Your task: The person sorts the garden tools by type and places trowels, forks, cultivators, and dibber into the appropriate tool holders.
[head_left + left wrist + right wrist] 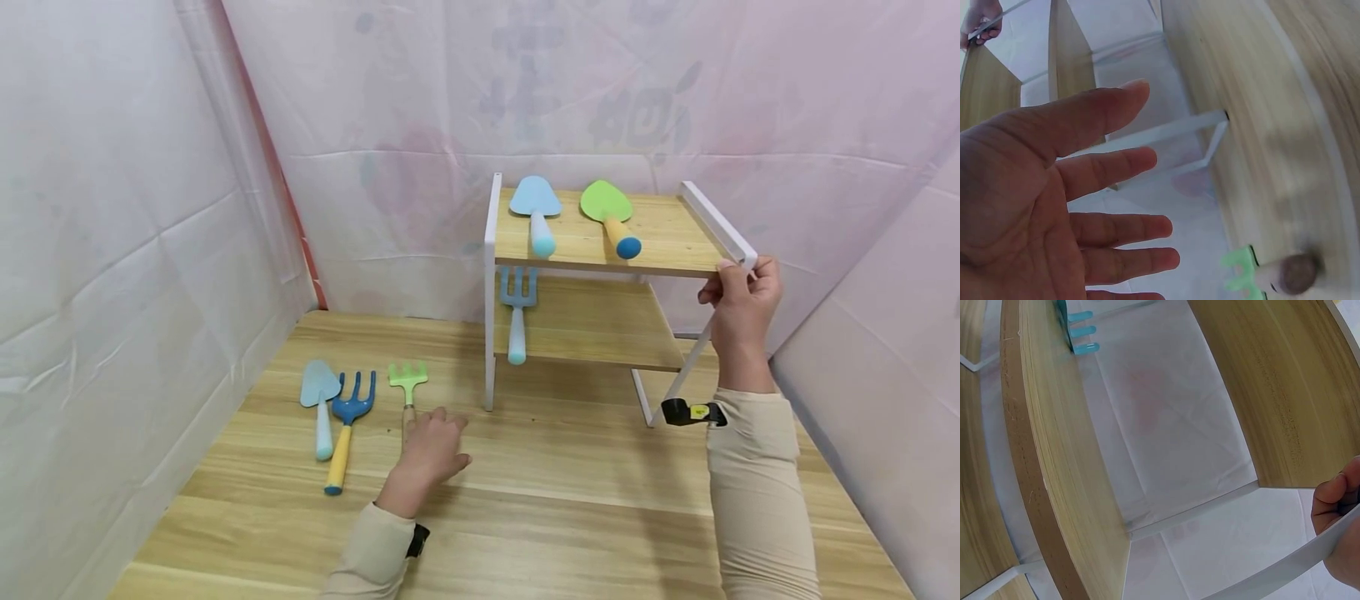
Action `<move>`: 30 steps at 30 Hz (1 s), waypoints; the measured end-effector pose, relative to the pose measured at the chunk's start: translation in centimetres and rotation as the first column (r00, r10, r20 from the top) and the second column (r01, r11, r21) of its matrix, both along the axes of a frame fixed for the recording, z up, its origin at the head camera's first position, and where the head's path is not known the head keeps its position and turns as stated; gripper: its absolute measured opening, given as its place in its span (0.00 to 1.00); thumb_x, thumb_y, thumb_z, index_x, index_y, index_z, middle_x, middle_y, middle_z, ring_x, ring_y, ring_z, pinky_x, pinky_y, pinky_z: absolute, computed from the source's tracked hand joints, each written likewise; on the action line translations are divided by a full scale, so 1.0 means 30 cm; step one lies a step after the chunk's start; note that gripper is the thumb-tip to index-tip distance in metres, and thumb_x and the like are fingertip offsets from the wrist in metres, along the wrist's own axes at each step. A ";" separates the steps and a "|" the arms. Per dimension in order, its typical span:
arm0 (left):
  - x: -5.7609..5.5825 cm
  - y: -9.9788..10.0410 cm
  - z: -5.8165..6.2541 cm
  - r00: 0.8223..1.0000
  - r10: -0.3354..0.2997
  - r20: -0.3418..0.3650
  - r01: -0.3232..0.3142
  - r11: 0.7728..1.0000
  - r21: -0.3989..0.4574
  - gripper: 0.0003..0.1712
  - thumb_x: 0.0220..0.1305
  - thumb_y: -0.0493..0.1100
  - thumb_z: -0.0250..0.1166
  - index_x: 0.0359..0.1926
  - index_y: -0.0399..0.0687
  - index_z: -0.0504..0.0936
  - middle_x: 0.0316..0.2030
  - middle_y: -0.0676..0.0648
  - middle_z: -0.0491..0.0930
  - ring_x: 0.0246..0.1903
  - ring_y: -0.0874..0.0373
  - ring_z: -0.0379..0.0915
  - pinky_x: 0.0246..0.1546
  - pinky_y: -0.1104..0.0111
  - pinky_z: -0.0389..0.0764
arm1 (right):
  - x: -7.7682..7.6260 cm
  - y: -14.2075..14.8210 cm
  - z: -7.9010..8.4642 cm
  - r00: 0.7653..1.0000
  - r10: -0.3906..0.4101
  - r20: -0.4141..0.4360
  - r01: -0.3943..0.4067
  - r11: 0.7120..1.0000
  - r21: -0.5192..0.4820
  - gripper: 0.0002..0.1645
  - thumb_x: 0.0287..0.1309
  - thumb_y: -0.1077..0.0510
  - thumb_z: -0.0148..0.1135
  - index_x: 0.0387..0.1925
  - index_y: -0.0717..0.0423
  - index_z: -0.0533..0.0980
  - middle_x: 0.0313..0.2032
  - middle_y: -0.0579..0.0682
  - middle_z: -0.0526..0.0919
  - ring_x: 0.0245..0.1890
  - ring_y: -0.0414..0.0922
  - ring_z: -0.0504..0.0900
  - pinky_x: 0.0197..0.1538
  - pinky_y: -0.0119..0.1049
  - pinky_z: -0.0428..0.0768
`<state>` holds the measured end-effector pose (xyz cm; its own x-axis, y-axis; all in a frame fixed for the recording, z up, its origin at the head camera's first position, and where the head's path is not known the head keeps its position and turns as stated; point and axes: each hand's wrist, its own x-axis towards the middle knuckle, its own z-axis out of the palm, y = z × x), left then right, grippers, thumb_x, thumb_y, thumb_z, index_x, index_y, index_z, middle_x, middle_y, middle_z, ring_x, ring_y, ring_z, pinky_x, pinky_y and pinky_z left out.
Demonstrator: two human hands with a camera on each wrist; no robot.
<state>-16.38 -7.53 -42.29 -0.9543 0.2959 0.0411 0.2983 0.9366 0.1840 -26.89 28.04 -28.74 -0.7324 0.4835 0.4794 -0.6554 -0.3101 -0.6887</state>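
My right hand [745, 315] grips the front right corner of a two-tier wooden shelf [667, 237] with a white metal frame, thumb on the upper board's edge. Low over the table, my left hand [429, 457] has its fingers spread and straight, with nothing in the palm [1010, 200]. Nearest to it lies a green hand fork [408, 380], its handle partly hidden behind that hand in the head view. On the upper board rest a light blue trowel [536, 200] and a green trowel [606, 202] with a yellow handle. A light blue hand fork [517, 304] lies on the lower board.
Left of the green fork, a blue hand fork [352, 408] with a yellow handle and another light blue trowel [320, 387] lie side by side on the wooden table [540, 517]. White sheets [420, 83] hang behind and along both sides.
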 end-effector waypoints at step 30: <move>-0.051 -0.145 -0.143 0.907 0.392 0.153 -0.410 0.736 0.539 0.50 0.49 0.38 0.71 0.67 0.29 0.52 0.61 0.24 0.57 0.60 0.32 0.54 0.55 0.46 0.63 | -0.002 0.001 -0.002 1.000 -0.004 -0.007 0.003 1.000 -0.008 0.07 0.54 0.73 0.52 0.27 0.62 0.64 0.15 0.54 0.70 0.10 0.42 0.68 0.14 0.27 0.70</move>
